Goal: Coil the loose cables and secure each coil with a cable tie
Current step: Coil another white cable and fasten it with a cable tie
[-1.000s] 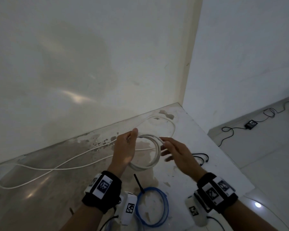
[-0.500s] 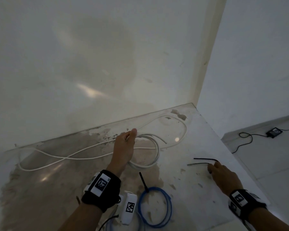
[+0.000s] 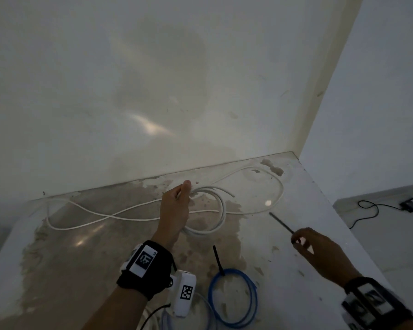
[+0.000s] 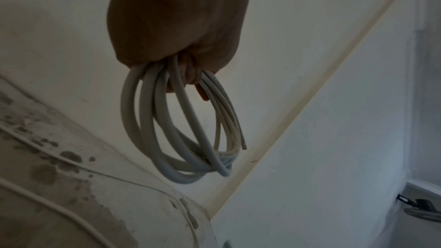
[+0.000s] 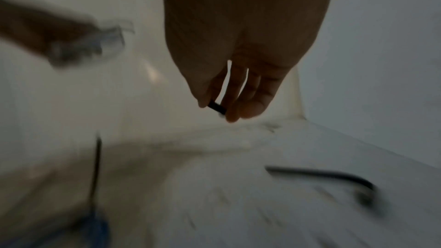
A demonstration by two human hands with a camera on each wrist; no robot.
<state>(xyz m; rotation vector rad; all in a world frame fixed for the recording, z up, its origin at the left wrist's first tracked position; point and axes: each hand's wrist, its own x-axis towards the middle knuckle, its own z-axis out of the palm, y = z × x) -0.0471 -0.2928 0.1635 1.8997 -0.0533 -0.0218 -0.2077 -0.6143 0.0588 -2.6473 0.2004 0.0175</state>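
Your left hand point(image 3: 174, 208) is wrapped tight around the round coil of white plastic cable point(image 3: 215, 210), lifted over the stained grey table point(image 3: 57, 270). The loose rest of the cable trails off toward 9 o'clock. Your right hand point(image 3: 320, 248), at 3 o'clock from the coil, pinches a thin black cable tie point(image 3: 280, 222). A tied blue cable ring point(image 3: 233, 298) lies at 6 o'clock.

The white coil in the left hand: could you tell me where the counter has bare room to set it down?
Bare counter shows between the blue coil and the right hand. It is crowded around the left hand, where the white coil and loose white cable cross.
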